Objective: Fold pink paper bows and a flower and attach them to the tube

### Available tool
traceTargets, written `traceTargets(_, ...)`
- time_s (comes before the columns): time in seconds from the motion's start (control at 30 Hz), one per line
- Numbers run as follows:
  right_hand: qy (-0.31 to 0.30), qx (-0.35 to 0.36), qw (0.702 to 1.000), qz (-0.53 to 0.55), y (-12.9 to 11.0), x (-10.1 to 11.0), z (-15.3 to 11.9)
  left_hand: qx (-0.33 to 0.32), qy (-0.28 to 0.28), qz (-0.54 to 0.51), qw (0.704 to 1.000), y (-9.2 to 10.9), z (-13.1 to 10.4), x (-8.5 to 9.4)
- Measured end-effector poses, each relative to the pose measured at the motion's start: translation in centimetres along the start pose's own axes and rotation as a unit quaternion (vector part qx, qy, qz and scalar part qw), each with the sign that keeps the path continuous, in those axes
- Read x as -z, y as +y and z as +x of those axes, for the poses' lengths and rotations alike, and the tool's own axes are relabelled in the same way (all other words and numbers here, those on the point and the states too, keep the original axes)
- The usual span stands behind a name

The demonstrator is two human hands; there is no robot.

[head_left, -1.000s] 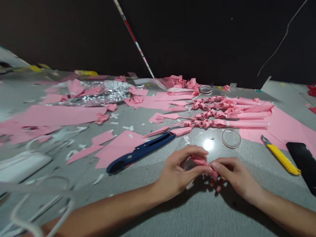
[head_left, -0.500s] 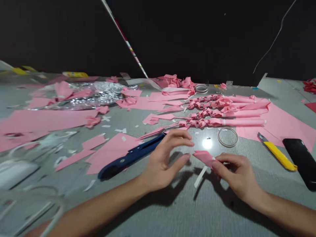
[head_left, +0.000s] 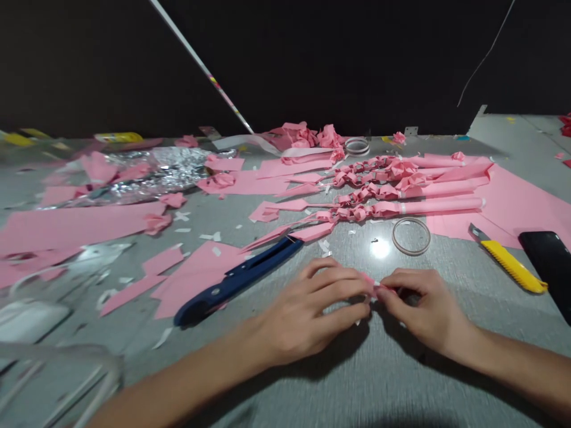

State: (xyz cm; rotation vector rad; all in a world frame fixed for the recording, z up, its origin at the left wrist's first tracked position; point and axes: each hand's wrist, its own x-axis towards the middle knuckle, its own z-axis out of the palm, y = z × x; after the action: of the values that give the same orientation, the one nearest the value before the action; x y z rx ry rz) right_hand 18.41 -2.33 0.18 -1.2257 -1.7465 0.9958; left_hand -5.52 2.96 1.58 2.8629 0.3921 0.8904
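Note:
Between my two hands is a small folded piece of pink paper (head_left: 368,282), mostly hidden by the fingers. My left hand (head_left: 319,306) closes on its left end, thumb below and fingers above. My right hand (head_left: 422,303) pinches the other end, where a bit of white shows. Left of my left hand lies a utility knife with a dark blue handle (head_left: 238,282). Beyond the hands lie several rolled pink paper sticks (head_left: 446,205) with twisted pink paper chains (head_left: 357,213) and flat pointed paper ends. A round bangle-like ring (head_left: 411,236) rests just past my right hand.
At right are a yellow box cutter (head_left: 515,266) and a black phone (head_left: 546,261). Pink paper sheets (head_left: 84,226) and crumpled silver foil (head_left: 156,172) cover the left. A white cable (head_left: 66,351) is at lower left. A dark wall (head_left: 334,65) stands behind.
My left hand has moved right and closed on the folded pink paper held by my right hand. The white strip that hung from it is now mostly hidden. The view has shifted slightly.

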Motion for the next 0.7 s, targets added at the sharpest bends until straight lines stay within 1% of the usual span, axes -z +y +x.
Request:
traceTargets(0.1,-0.006,0.04,0.999,-0.036,0.0,-0.2,-0.3,-0.001,-0.001,-0.019,1.0,0.3,0.1,0.0)
traceTargets(0.2,-0.013,0.06,0.997,-0.053,-0.1,-0.4,-0.4,-0.004,0.003,-0.018,1.0,0.6,0.1,-0.1)
traceTargets(0.37,-0.021,0.084,0.995,-0.058,-0.2,-0.4,-0.5,0.031,0.016,-0.02,0.999,0.9,0.0,-0.6)
traceTargets(0.43,-0.022,0.091,0.994,-0.052,-0.2,-0.4,-0.5,0.034,0.029,-0.02,0.999,0.9,-0.1,-0.8)
traceTargets(0.5,-0.025,0.084,0.995,-0.045,-0.2,-0.3,-0.4,0.028,0.041,-0.01,0.999,0.9,-0.1,-1.0)
traceTargets(0.6,-0.035,0.053,0.997,-0.034,-0.3,-0.2,-0.3,0.026,0.036,0.002,0.999,1.0,-0.1,-1.0)
traceTargets(0.67,-0.039,0.033,0.998,-0.028,-0.4,0.0,-0.2,0.03,0.04,-0.021,0.999,1.1,0.0,-0.7)
traceTargets(0.7,-0.041,0.025,0.999,-0.024,-0.5,0.0,-0.2,0.037,0.055,-0.043,0.997,1.2,0.0,-0.4)
